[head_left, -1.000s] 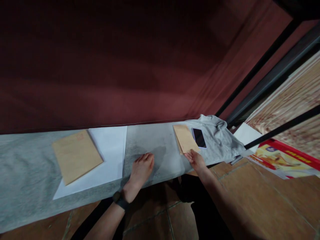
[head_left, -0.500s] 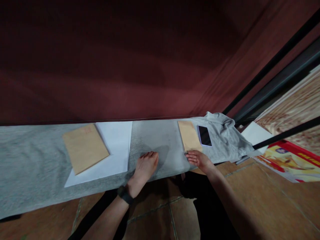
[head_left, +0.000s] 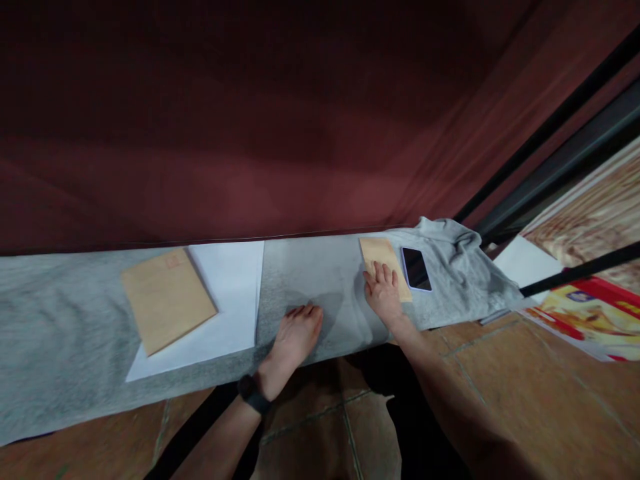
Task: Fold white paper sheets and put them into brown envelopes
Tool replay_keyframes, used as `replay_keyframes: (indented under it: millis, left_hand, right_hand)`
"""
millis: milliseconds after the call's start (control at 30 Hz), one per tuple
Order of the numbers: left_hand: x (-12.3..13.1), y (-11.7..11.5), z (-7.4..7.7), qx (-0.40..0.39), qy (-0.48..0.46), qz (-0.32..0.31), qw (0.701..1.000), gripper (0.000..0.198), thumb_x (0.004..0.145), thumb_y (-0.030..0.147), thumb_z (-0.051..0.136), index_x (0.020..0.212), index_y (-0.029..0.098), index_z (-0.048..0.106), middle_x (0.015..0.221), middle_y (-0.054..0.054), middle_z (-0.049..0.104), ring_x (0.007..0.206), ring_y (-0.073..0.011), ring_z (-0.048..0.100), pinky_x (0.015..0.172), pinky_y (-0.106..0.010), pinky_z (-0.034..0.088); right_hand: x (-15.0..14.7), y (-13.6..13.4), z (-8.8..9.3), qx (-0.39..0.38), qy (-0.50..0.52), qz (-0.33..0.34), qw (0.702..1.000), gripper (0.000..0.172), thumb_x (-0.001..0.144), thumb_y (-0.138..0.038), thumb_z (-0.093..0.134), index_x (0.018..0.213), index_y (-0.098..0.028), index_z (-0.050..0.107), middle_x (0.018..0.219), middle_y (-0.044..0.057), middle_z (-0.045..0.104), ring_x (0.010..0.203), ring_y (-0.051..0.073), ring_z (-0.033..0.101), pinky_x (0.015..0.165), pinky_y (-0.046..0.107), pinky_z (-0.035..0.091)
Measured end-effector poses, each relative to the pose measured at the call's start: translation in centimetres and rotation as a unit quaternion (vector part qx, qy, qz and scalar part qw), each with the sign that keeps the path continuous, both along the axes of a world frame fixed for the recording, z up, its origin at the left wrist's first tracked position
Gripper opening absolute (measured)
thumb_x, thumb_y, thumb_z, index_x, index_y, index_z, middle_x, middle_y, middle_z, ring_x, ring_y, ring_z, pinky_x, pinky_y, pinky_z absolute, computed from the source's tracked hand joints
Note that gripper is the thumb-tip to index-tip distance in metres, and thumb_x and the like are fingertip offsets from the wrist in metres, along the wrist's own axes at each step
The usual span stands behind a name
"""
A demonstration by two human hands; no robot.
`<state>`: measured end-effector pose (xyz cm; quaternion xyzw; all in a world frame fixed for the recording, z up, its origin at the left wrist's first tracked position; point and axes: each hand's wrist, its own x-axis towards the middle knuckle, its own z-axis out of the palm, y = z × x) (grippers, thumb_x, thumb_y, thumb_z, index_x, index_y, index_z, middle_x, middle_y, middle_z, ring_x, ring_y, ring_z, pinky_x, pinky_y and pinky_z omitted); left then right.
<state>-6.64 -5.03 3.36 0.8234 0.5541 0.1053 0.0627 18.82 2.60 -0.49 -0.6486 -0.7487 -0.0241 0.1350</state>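
My right hand (head_left: 384, 293) lies flat, fingers spread, on the near end of a small brown envelope (head_left: 380, 253) on the grey cloth (head_left: 60, 320). My left hand (head_left: 296, 337), a dark watch at its wrist, rests flat and open on bare grey cloth near the front edge. A black phone (head_left: 417, 268) lies just right of the small envelope. To the left, a larger brown envelope (head_left: 167, 299) sits on white paper sheets (head_left: 227, 293).
A crumpled grey garment (head_left: 465, 273) lies at the cloth's right end. A dark red curtain (head_left: 250, 133) hangs behind. White paper (head_left: 527, 261) and a red-yellow printed sheet (head_left: 595, 313) lie at the right. Brown tiled floor (head_left: 525, 387) is below.
My right hand moved forward from the near edge onto the small brown envelope and flattened on it. My left hand stayed in place. The view shifted slightly.
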Motion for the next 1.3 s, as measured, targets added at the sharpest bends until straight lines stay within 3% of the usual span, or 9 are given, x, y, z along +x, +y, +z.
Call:
replay_keyframes:
  millis: [233, 400, 533, 633, 700, 833, 1000, 1200, 1300]
  left_hand:
    - [-0.4, 0.0, 0.0, 0.009, -0.013, 0.004, 1.0, 0.02, 0.101, 0.018, 0.05, 0.092, 0.021, 0.067, 0.089, -0.006, 0.074, 0.084, -0.0219, 0.071, 0.076, -0.033, 0.05]
    - [-1.9, 0.3, 0.5, 0.025, -0.008, 0.056, 0.998, 0.021, 0.1, 0.019, 0.049, 0.096, 0.02, 0.07, 0.099, -0.007, 0.076, 0.095, -0.0234, 0.07, 0.086, -0.036, 0.052]
    - [-4.5, 0.5, 0.5, 0.067, 0.028, 0.165, 0.984, 0.029, 0.1, 0.023, 0.049, 0.119, 0.014, 0.069, 0.128, -0.014, 0.07, 0.12, -0.0292, 0.063, 0.102, -0.043, 0.05]
    - [-6.5, 0.3, 0.1, 0.062, 0.1, 0.287, 0.951, 0.044, 0.099, 0.032, 0.052, 0.134, 0.007, 0.061, 0.141, -0.024, 0.061, 0.129, -0.0371, 0.057, 0.099, -0.048, 0.052]
    - [-7.3, 0.2, -0.1, 0.027, 0.132, 0.329, 0.935, 0.047, 0.098, 0.035, 0.051, 0.131, 0.003, 0.062, 0.136, -0.028, 0.062, 0.123, -0.0384, 0.06, 0.09, -0.046, 0.056]
    - [-7.6, 0.3, 0.0, -0.024, 0.149, 0.335, 0.93, 0.041, 0.099, 0.023, 0.043, 0.119, -0.002, 0.068, 0.12, -0.028, 0.068, 0.108, -0.0342, 0.068, 0.077, -0.038, 0.058]
    - [-7.7, 0.6, 1.5, -0.1, 0.125, 0.337, 0.928, 0.039, 0.098, 0.015, 0.035, 0.105, 0.005, 0.073, 0.098, -0.021, 0.073, 0.097, -0.0313, 0.073, 0.077, -0.037, 0.058]
    - [-8.9, 1.0, 2.4, -0.113, 0.083, 0.365, 0.921, 0.036, 0.097, 0.014, 0.039, 0.11, 0.012, 0.072, 0.104, -0.019, 0.075, 0.099, -0.0296, 0.074, 0.078, -0.034, 0.055]
    - [-10.5, 1.9, 2.0, -0.155, -0.002, 0.4, 0.903, 0.026, 0.091, 0.018, 0.05, 0.102, 0.017, 0.073, 0.099, -0.014, 0.077, 0.096, -0.0289, 0.074, 0.077, -0.033, 0.052]
  right_hand:
    - [0.5, -0.2, -0.6, 0.017, -0.025, -0.013, 0.999, 0.047, 0.093, -0.019, 0.051, 0.138, -0.02, 0.063, 0.16, 0.016, 0.045, 0.15, 0.04, 0.031, 0.12, 0.065, 0.02]
    - [1.0, -0.4, -0.8, 0.013, -0.041, -0.003, 0.999, 0.047, 0.095, -0.019, 0.047, 0.139, -0.017, 0.062, 0.163, 0.019, 0.04, 0.15, 0.042, 0.031, 0.119, 0.068, 0.019]
    - [1.2, -0.3, -1.0, 0.022, -0.034, 0.006, 0.999, 0.047, 0.095, -0.02, 0.045, 0.138, -0.016, 0.062, 0.163, 0.02, 0.039, 0.15, 0.043, 0.03, 0.119, 0.069, 0.02]
    - [0.5, -0.1, -1.1, 0.027, -0.011, 0.022, 0.999, 0.045, 0.097, -0.023, 0.045, 0.138, -0.015, 0.063, 0.162, 0.019, 0.04, 0.15, 0.042, 0.03, 0.119, 0.067, 0.023]
    - [-0.6, 0.0, -1.3, 0.024, 0.016, 0.042, 0.999, 0.043, 0.098, -0.024, 0.045, 0.135, -0.016, 0.065, 0.161, 0.018, 0.042, 0.15, 0.04, 0.031, 0.12, 0.064, 0.026]
    - [-3.2, -0.1, -2.0, 0.014, 0.073, 0.096, 0.993, 0.039, 0.096, -0.023, 0.048, 0.128, -0.02, 0.07, 0.157, 0.013, 0.05, 0.148, 0.035, 0.036, 0.119, 0.059, 0.032]
    - [-5.3, -0.3, -2.6, 0.009, 0.105, 0.146, 0.984, 0.036, 0.094, -0.019, 0.049, 0.122, -0.019, 0.072, 0.152, 0.012, 0.054, 0.146, 0.033, 0.041, 0.117, 0.054, 0.038]
    - [-5.7, -0.1, -2.7, 0.0, 0.114, 0.159, 0.981, 0.036, 0.094, -0.018, 0.05, 0.123, -0.019, 0.072, 0.145, 0.013, 0.061, 0.14, 0.031, 0.048, 0.115, 0.053, 0.041]
    - [-5.6, 0.0, -2.7, -0.01, 0.127, 0.162, 0.979, 0.037, 0.093, -0.017, 0.051, 0.123, -0.02, 0.073, 0.143, 0.013, 0.063, 0.138, 0.031, 0.051, 0.115, 0.052, 0.041]
